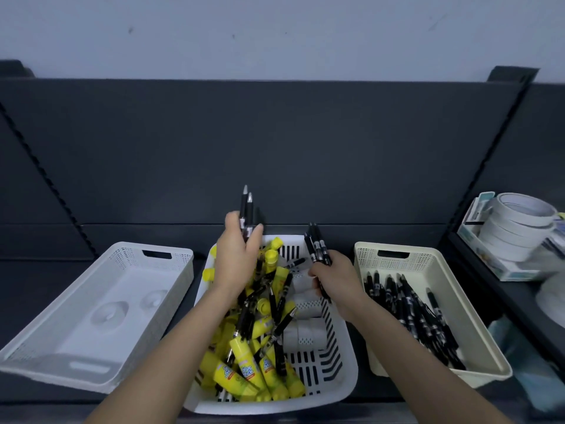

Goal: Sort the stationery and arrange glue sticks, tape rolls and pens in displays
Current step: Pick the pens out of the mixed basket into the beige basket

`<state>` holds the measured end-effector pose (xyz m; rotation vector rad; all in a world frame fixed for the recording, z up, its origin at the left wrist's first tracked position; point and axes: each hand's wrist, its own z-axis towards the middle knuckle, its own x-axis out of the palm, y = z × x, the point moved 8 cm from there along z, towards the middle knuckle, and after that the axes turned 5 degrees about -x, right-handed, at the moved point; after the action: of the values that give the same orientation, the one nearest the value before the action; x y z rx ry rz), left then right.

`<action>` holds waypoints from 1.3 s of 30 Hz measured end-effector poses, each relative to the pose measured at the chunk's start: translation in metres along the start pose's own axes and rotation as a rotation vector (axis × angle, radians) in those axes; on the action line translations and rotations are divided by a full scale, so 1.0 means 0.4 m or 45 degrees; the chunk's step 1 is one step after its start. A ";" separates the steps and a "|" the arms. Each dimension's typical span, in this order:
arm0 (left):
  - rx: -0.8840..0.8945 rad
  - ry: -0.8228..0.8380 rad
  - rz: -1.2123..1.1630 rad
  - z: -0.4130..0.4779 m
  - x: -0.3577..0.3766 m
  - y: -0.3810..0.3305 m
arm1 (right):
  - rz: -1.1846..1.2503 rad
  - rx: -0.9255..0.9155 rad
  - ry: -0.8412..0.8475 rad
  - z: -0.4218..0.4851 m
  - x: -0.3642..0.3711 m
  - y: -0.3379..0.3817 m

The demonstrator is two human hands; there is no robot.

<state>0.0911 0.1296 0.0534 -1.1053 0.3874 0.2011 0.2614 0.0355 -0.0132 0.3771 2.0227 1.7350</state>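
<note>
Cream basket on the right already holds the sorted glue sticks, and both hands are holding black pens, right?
No. In the head view the cream basket holds black pens, not glue sticks, which lie in the middle basket. The left hand and right hand do each hold black pens.

Yellow glue sticks (226, 374); black pens (422, 316) with silver tips; white tape rolls (516, 228); white basket (342, 371) with slotted walls; white left tray (101, 289) and cream right tray (458, 301), both with finely perforated bands; dark grey shelf panel (275, 148).
</note>
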 end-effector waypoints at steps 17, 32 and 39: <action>-0.495 0.574 -0.481 -0.113 0.462 -0.167 | 0.009 0.070 -0.343 -0.041 -0.402 -0.071; -0.386 0.889 0.176 -0.234 0.722 -0.109 | -0.582 0.127 -0.155 -0.056 -0.524 -0.203; -0.206 0.771 0.199 -0.189 0.620 -0.132 | -0.806 -0.001 -0.226 -0.048 -0.497 -0.114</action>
<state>0.3210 0.0305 -0.0319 -1.2871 1.0140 0.0291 0.4273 -0.0844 -0.0248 -0.1073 1.7544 1.2588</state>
